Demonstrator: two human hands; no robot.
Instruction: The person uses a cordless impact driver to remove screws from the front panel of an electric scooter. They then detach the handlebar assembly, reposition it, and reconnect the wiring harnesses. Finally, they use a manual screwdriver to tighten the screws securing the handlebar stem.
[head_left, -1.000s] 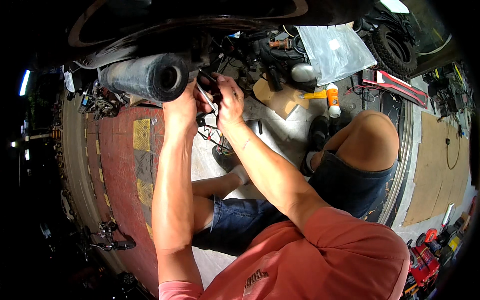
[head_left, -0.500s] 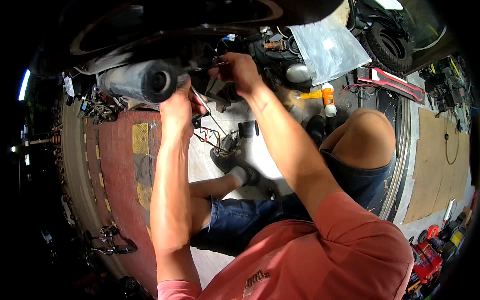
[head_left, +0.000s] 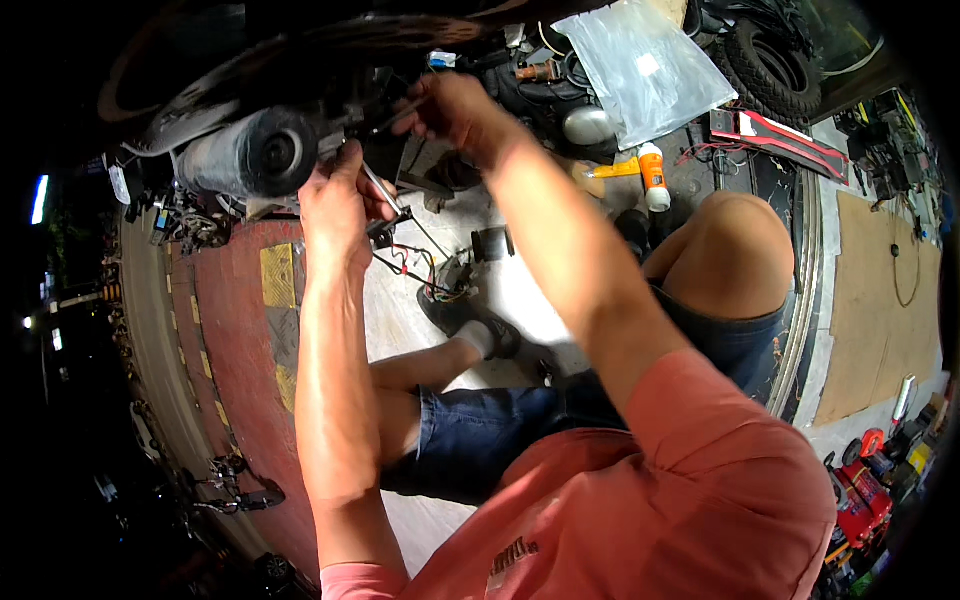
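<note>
My left hand (head_left: 335,205) is raised beside the black exhaust muffler (head_left: 245,155) of a motorbike (head_left: 330,40) overhead. It grips a slim metal tool (head_left: 385,192) that juts out to the right. My right hand (head_left: 455,105) is higher and further right, up against the dark engine parts. Its fingers are closed round a thin dark tool (head_left: 400,112) that points left toward the muffler mount. Loose red and black wires (head_left: 415,262) hang below the hands. What the tool tips touch is hidden in shadow.
I sit on the floor with my knees bent, one shoe (head_left: 465,315) under the wires. A clear plastic bag (head_left: 645,65), a white bottle with an orange cap (head_left: 652,172), a tyre (head_left: 775,65), a red and black panel (head_left: 770,135) and cardboard (head_left: 880,300) lie to the right. Red floor with yellow marks (head_left: 278,275) lies left.
My hands were together below the muffler; the right hand has since moved up and to the right into the engine area. The left hand stays by the muffler with its tool.
</note>
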